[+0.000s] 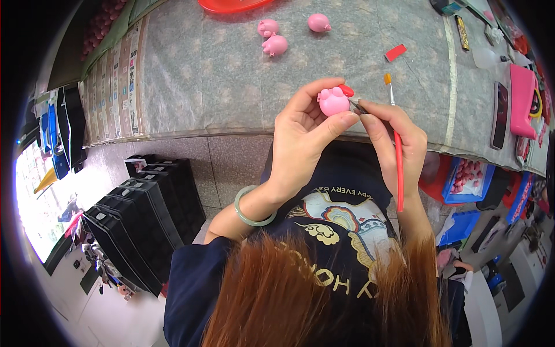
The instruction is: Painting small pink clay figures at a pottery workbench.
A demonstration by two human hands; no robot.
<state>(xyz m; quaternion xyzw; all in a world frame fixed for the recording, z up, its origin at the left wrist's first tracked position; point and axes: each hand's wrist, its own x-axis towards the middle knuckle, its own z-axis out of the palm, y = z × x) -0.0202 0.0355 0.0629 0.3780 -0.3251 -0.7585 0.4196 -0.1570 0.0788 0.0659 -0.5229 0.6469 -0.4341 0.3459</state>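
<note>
Above the table's near edge, my left hand (305, 130) is closed around a small round pink figure (334, 104) with stubby bumps. A glossy red part (346, 91) sits at the figure's upper right side. My right hand (399, 130) pinches a small dark pointed metal tool (359, 106), its tip at the figure's right side; its exact kind is mostly hidden by my fingers. The same hand also holds a paintbrush (399, 168) with a red handle and orange-brown bristles, which point away from me.
Several similar pink figures (275, 45) lie on the grey-covered table (202, 75), near a red tray (234, 4). A red rectangular piece (396, 53) lies beyond the brush. At right are a phone (499, 115) and a pink tool (522, 101). Black crates (136, 220) stand at lower left.
</note>
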